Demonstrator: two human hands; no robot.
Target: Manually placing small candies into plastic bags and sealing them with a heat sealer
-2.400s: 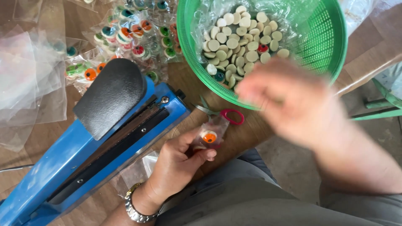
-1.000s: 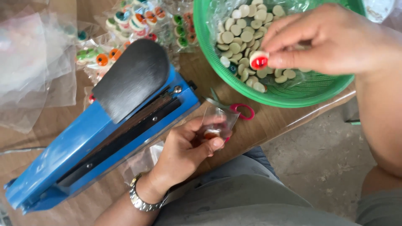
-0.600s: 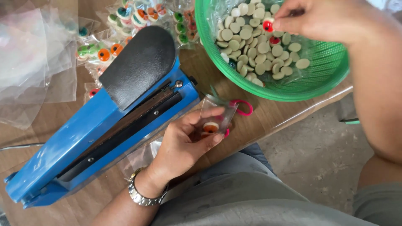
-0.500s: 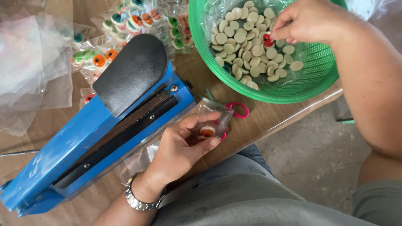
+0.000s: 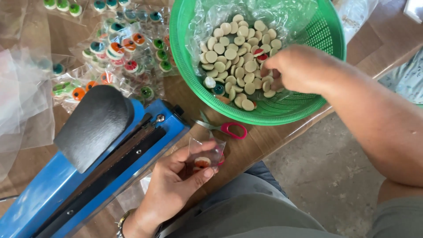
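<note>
Left hand [image 5: 169,187] of ours pinches a small clear bag [image 5: 206,154] at lower centre of the frame, thumb and fingers closed on its lower part; one round orange-centred candy [image 5: 202,162] sits inside. The bag looks thin, light and slippery, so we judge it best held near its open edge. Our right hand [image 5: 299,68] dips into the green basket [image 5: 326,35] at the top of the frame, fingers curled among pale round candies [image 5: 233,57]; what it grips we cannot tell. A blue sealing machine [image 5: 83,176] lies lower left, and scissors [image 5: 222,128] rest on the table [image 5: 264,141].
</note>
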